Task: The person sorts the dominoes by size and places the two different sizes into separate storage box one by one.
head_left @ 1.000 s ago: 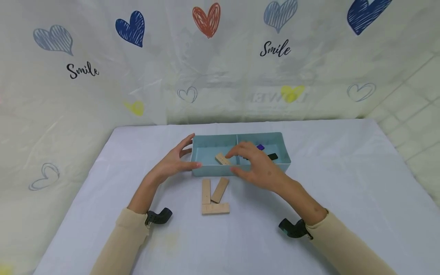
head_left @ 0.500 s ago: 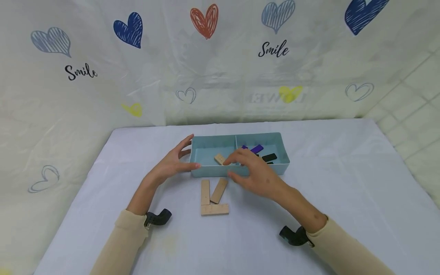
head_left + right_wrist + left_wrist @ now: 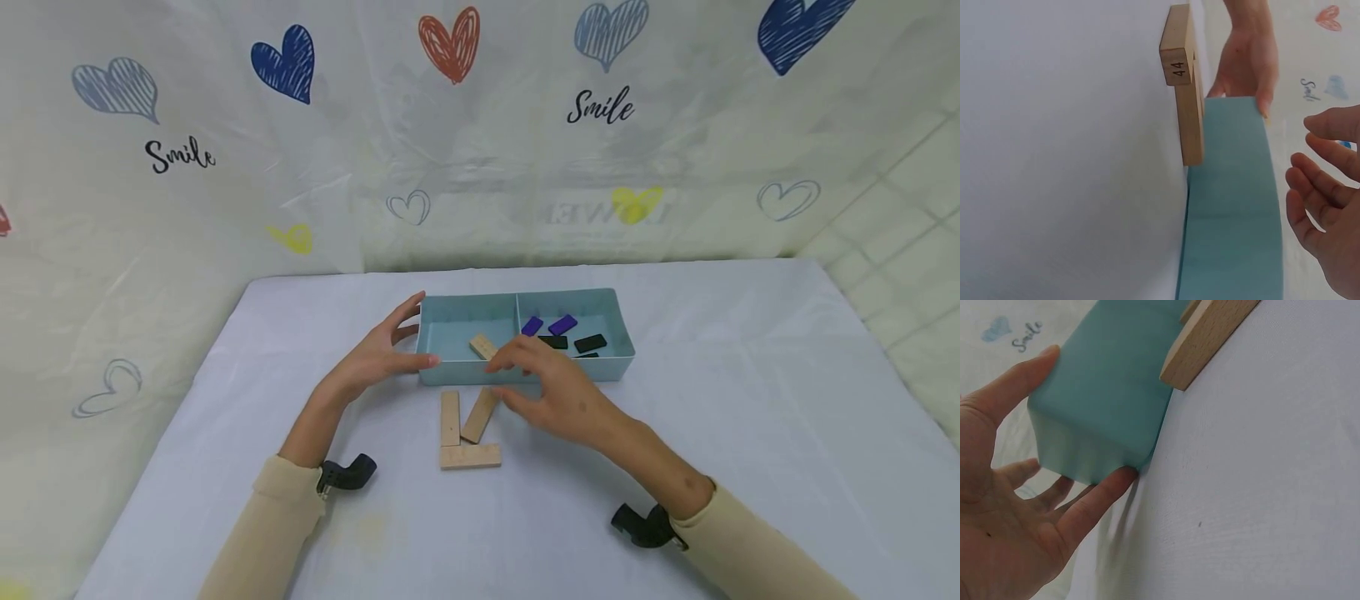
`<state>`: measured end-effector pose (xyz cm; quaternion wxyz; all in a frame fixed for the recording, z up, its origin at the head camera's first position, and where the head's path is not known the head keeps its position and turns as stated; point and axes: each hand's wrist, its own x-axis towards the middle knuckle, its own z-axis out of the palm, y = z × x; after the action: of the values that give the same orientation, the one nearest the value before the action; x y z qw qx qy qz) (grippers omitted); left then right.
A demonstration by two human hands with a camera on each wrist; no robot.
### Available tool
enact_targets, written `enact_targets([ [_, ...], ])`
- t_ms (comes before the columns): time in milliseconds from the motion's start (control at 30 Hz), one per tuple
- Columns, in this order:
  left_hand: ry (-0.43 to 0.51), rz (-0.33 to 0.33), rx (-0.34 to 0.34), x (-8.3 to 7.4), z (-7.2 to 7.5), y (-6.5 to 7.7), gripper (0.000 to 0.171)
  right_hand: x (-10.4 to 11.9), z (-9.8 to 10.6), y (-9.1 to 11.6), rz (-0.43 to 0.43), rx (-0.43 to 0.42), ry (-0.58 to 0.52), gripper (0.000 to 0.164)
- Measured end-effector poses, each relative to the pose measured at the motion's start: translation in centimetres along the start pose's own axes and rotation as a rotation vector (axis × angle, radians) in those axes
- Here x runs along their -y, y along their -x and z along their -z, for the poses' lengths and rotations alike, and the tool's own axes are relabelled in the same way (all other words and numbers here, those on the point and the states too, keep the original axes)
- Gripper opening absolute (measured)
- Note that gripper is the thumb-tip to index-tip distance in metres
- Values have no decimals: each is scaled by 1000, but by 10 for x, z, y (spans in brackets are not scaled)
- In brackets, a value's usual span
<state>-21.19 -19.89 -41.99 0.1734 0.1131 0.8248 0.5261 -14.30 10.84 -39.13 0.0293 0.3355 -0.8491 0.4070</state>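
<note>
Packing, apparently: your left hand is gripping the box, your empty right hand probably needing the slanted block.

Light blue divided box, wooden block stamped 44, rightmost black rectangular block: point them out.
Light blue divided box (image 3: 467, 373): head view, front wall.
Wooden block stamped 44 (image 3: 1177, 64): right wrist view, numbered end.
Rightmost black rectangular block (image 3: 590, 342): head view, top face.
</note>
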Motion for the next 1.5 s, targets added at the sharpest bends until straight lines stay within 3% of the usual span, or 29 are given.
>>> enact_targets([
  [667,-2,9,-6,-2,-1,1,101,1,-11,6,9,58,-60,26],
  [1500,4,8,-6,-2,-1,2,101,2,-15,9,-22,133,-5,24],
])
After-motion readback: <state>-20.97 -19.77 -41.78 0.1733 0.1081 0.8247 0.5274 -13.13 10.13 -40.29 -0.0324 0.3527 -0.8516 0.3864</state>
